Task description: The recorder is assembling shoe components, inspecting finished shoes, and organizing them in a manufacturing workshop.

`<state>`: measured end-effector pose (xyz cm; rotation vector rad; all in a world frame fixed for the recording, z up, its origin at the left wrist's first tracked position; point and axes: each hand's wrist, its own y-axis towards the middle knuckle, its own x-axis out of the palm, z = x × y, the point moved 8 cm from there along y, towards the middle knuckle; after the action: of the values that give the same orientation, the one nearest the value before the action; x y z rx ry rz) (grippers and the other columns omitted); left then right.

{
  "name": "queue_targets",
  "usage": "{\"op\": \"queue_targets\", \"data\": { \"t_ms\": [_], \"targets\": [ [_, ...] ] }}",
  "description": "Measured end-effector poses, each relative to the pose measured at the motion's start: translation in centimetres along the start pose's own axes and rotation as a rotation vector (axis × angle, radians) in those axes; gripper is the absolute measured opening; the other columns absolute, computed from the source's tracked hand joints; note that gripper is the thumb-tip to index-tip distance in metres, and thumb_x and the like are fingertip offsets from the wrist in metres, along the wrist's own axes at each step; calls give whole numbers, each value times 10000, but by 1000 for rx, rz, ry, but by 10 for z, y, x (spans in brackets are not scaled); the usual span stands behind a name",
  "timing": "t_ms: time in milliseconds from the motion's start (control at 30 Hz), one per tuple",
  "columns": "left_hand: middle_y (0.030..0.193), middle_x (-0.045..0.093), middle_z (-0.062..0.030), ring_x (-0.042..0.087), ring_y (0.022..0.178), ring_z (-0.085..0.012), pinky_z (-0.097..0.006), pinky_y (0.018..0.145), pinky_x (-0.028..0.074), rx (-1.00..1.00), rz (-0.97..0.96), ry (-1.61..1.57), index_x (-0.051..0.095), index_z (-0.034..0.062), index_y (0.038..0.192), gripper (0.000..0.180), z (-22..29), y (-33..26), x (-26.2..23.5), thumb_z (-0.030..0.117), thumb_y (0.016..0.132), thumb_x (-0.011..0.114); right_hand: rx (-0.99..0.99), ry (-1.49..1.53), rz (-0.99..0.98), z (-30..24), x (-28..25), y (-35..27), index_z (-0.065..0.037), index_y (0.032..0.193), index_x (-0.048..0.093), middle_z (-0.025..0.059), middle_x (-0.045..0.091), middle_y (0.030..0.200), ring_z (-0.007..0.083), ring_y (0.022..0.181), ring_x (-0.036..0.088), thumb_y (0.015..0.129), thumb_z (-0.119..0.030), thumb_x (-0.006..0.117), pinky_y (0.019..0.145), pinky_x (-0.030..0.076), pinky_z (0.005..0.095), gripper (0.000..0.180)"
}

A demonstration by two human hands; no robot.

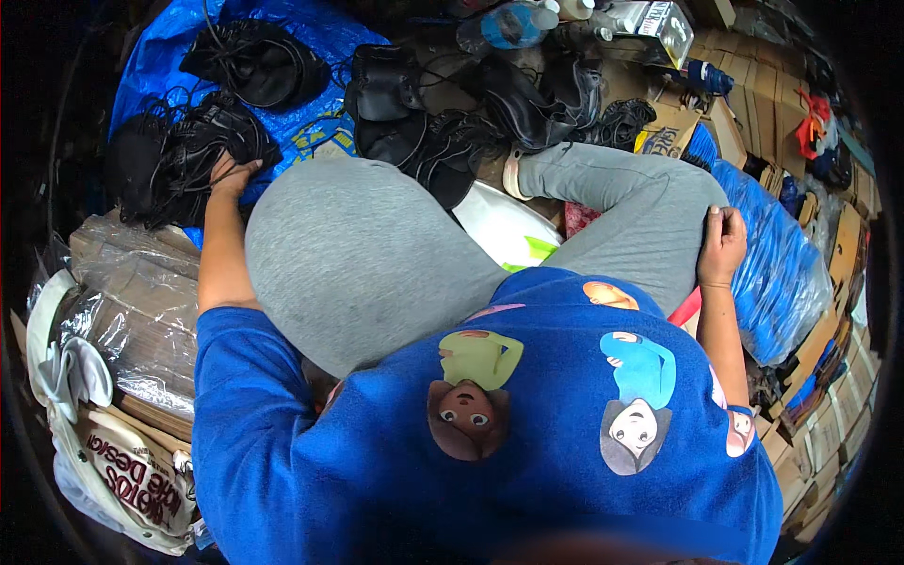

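Note:
At the far left, my left hand (235, 173) reaches into a bundle of black leather-like pieces with thin cords (193, 141). Its thumb shows at the bundle's edge, the fingers are partly covered by black cords, and the hand appears closed on them. My right hand (723, 247) rests against my bent right knee, fingers curled, nothing seen in it. Another black corded bundle (268, 71) lies on the blue plastic sheet (151, 80) beyond my left hand. More black leather-like pieces (384, 85) are heaped ahead of my legs, some with laces trailing.
Plastic-wrapped cardboard (141, 292) and a white printed cloth bag (122, 471) stand on my left. On the right lie a blue plastic-wrapped pack (772, 264) and stacked flattened cardboard (829, 443). Bottles (508, 26) and a clear box (664, 33) stand at the far side.

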<state>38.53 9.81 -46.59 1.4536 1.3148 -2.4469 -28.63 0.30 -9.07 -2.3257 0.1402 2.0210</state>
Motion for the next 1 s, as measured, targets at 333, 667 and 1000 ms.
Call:
{"op": "queue_targets", "data": {
  "t_ms": [333,667,1000],
  "targets": [
    [1082,546,-189,509,1017,-290,-356,873,400,205,-85,-163,490,-24,1123,613,22,6,-14,296,665,740,-102,64,82,-7,-1,-6,-2,727,513,118,522,712,247,662,492,832,-208,598,637,405,305,246],
    [873,626,-128,588,795,-234,-332,721,457,208,-159,-287,592,-23,976,407,7,-52,-63,293,739,690,-134,212,146,9,4,-15,-23,754,573,115,566,727,241,643,534,823,-260,610,604,421,311,249],
    [1034,629,-120,595,928,-179,-294,795,461,664,-137,99,536,9,1157,411,295,-195,-123,254,837,612,-395,177,211,-22,-4,-10,-85,859,632,61,612,911,239,912,528,794,-248,632,834,377,332,175]
  ]
}}
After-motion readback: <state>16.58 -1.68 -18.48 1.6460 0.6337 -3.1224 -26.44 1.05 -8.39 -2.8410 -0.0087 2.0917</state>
